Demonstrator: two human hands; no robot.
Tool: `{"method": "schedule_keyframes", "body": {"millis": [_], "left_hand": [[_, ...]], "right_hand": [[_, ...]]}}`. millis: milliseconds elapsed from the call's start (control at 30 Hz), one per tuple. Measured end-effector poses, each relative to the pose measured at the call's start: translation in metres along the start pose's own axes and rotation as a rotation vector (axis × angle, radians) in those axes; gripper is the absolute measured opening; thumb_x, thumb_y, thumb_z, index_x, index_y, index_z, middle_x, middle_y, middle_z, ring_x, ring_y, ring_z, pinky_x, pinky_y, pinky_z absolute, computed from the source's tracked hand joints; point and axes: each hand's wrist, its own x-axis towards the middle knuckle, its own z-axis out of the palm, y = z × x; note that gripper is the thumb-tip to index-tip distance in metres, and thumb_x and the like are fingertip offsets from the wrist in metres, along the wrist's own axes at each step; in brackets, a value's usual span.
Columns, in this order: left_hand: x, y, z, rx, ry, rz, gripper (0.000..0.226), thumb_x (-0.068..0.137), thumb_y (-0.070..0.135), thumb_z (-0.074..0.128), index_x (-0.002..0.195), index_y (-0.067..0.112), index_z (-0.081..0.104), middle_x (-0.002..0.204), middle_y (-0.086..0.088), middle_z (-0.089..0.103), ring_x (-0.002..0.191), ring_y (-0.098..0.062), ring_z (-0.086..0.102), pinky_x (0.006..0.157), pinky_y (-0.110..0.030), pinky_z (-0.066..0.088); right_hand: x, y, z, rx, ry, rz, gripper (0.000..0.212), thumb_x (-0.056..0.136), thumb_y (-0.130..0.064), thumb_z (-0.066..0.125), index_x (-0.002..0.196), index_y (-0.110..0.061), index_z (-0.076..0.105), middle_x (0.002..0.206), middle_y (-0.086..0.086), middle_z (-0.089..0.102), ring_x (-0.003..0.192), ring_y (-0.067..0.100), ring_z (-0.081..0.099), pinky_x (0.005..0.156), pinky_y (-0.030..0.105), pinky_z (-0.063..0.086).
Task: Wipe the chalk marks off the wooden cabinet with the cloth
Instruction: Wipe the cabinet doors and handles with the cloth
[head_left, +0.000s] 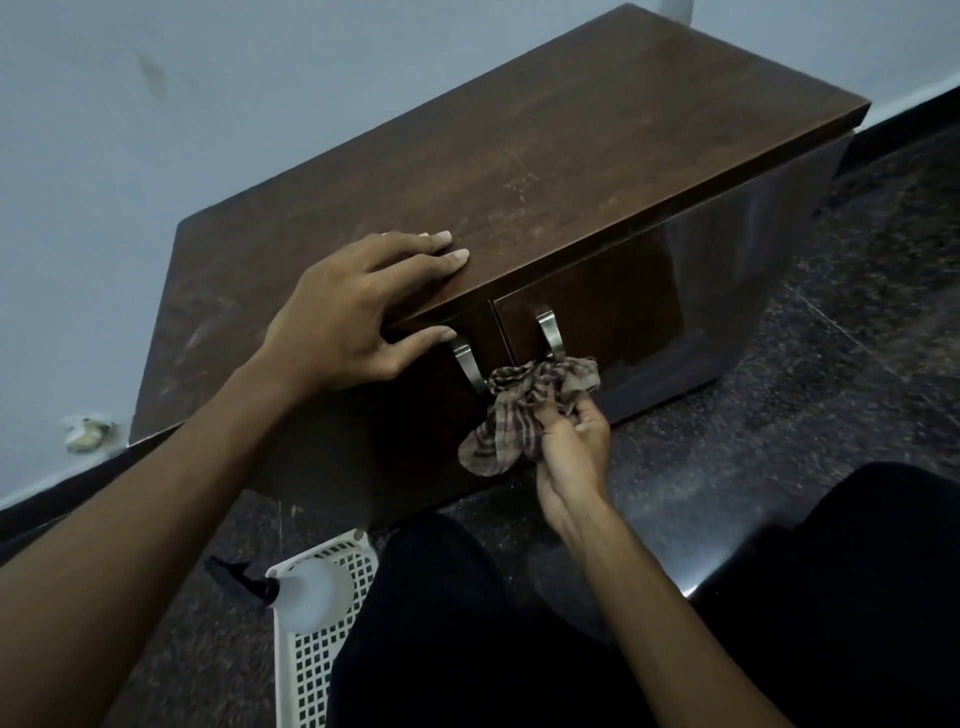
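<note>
Both hands work: the left hand (358, 312) rests flat-fingered on the wooden cabinet (545, 171); the right hand (574, 447) grips the cloth (524, 410) against its front.

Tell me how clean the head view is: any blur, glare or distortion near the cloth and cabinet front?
Head view: dim, flat light; the wide-angle lens bows the cabinet edges; a pale sheen washes its glossy right front; the cloth in the right hand looks slightly soft; the floor at right is smeared; the left hand on top is sharp.
</note>
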Motion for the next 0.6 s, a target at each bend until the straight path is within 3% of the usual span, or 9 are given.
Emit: {"method": "schedule_keyframes", "body": {"millis": [100,233,333,467,600], "left_hand": [[-0.001,0.000,0.000,-0.007,-0.001,-0.003,0.059,0.093,0.048,0.069,0.145,0.022,0.058,0.149,0.000,0.057,0.136,-0.020,0.056,0.105,-0.045,0.052],[-0.002,0.000,0.000,-0.019,0.001,-0.004,0.059,0.093,0.048,0.068,0.145,0.021,0.059,0.149,0.000,0.058,0.135,-0.021,0.056,0.106,-0.046,0.052],[-0.002,-0.002,0.001,-0.022,0.001,-0.002,0.059,0.094,0.048,0.069,0.145,0.020,0.059,0.148,-0.001,0.058,0.135,-0.021,0.057,0.105,-0.047,0.052],[-0.002,-0.005,0.002,-0.031,0.004,-0.002,0.059,0.094,0.049,0.070,0.145,0.021,0.058,0.149,0.000,0.057,0.136,-0.020,0.056,0.105,-0.046,0.052],[-0.002,-0.004,0.003,-0.027,0.011,0.002,0.059,0.094,0.048,0.069,0.145,0.022,0.058,0.149,0.000,0.058,0.136,-0.020,0.056,0.105,-0.046,0.052]], "right_hand": [[0.005,-0.012,-0.004,0.094,0.064,-0.017,0.021,0.096,0.005,0.056,0.110,-0.005,0.068,0.102,0.010,0.074,0.094,0.020,0.071,0.086,0.033,0.059],[0.010,-0.018,-0.007,0.098,0.104,-0.049,0.036,0.094,0.010,0.052,0.108,-0.017,0.071,0.111,0.011,0.074,0.107,0.025,0.070,0.096,0.042,0.055],[-0.001,-0.008,0.002,0.002,0.099,-0.095,0.029,0.098,0.002,0.056,0.104,-0.022,0.071,0.104,0.001,0.076,0.103,0.017,0.071,0.091,0.031,0.057],[-0.007,0.004,0.007,-0.087,0.016,-0.082,0.018,0.099,-0.006,0.059,0.111,-0.015,0.069,0.108,0.003,0.075,0.103,0.015,0.071,0.088,0.027,0.057],[-0.005,0.004,0.010,-0.063,0.095,-0.105,0.015,0.098,-0.007,0.060,0.107,-0.016,0.068,0.109,0.004,0.073,0.105,0.017,0.070,0.092,0.032,0.057]]}}
